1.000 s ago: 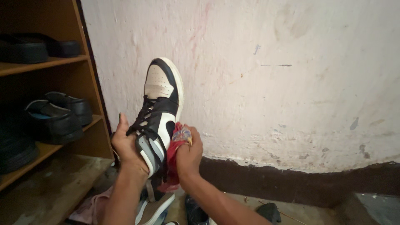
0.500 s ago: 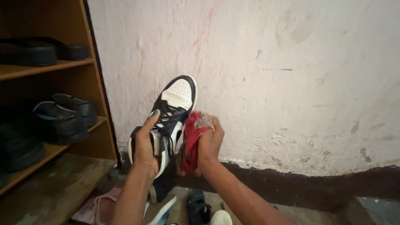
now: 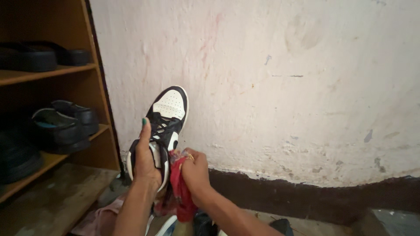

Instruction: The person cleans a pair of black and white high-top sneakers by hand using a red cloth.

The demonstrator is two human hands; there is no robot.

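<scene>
left hand (image 3: 146, 159) grips a black-and-white high-top sneaker (image 3: 164, 120); right hand (image 3: 194, 170), clutching a red cloth (image 3: 180, 192), has slid from the sneaker's side down to its heel

Dark shoes (image 3: 65, 124) sit on a wooden shoe rack (image 3: 94, 67) — beside it, a stained whitish wall (image 3: 284, 87).

The left hand (image 3: 145, 161) rises from the frame's six o'clock edge on a bare forearm, fingers curled in a firm grasp, thumb pointing straight to twelve o'clock. The right hand (image 3: 195, 171) sits at its three o'clock, just beside it, clenched into a fist, its forearm slanting away toward five o'clock.
</scene>
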